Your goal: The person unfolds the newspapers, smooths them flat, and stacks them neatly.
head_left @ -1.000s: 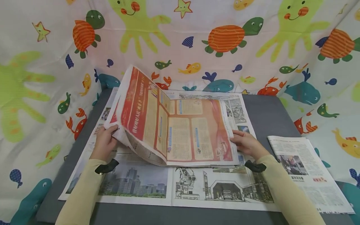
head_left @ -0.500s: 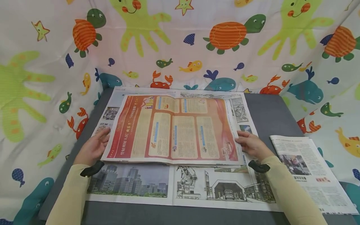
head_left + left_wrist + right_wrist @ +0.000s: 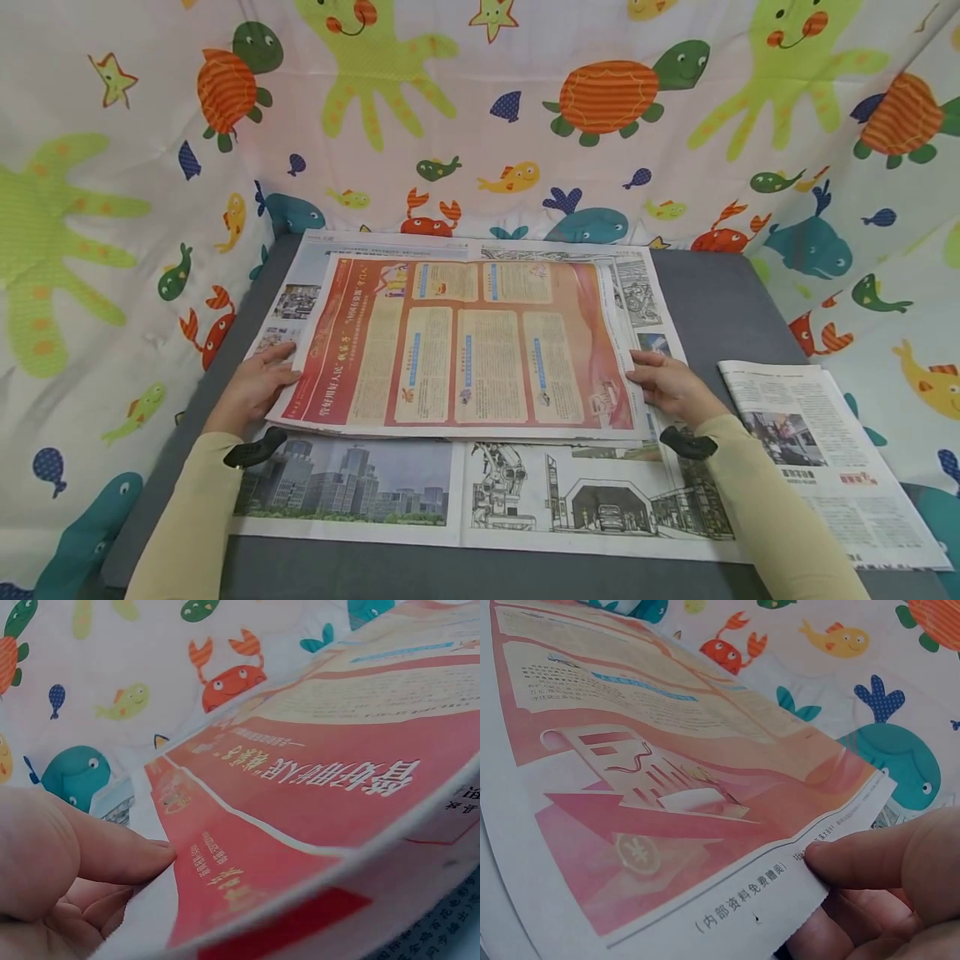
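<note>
An open newspaper (image 3: 491, 350) with a red and orange spread lies over a larger unfolded newspaper (image 3: 352, 483). At its left edge, my left hand (image 3: 258, 383) pinches the paper, thumb on top; the left wrist view shows that thumb (image 3: 142, 855) on the white margin beside the red heading, with fingers under the sheet. On the opposite side, my right hand (image 3: 675, 387) grips the right edge. The right wrist view has its thumb (image 3: 862, 859) pressing the printed margin, fingers curled beneath. The pages lie almost flat between both hands.
A folded newspaper (image 3: 832, 458) lies to the right, beside the right forearm. Everything rests on a dark grey table (image 3: 705, 292). A curtain (image 3: 480, 108) printed with sea animals closes off the back and both sides.
The lifted left page has come down flat onto the spread. My left hand moved outward and down, was loose at the edge half a second ago, and now pinches it. My right hand stayed at its edge.
</note>
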Available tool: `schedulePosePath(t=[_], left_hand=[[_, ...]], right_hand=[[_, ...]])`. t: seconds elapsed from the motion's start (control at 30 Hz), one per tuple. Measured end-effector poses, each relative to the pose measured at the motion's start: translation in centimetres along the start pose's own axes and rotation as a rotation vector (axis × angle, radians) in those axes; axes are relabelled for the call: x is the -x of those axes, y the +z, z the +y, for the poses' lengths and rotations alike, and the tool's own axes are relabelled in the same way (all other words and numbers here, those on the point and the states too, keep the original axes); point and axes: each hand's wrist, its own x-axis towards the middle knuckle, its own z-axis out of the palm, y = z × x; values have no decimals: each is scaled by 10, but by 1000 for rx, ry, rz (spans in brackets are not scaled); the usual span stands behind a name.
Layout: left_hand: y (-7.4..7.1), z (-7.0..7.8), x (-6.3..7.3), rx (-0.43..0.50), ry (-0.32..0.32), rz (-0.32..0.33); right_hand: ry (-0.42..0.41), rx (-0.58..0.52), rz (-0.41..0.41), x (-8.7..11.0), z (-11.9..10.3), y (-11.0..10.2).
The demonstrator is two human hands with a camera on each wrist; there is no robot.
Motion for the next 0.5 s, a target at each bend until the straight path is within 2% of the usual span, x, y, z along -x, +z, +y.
schedulePosePath(t=[0.17, 0.3, 0.43, 0.5], left_hand=[[0, -1, -1, -11, -5, 14], [0, -1, -1, -24, 8, 15], [1, -1, 0, -16, 21, 14], [2, -1, 1, -19, 32, 9]], right_hand=[[18, -19, 1, 1, -1, 0], [33, -84, -30, 4, -3, 0], [36, -160, -104, 7, -4, 0], [24, -142, -164, 7, -4, 1]])
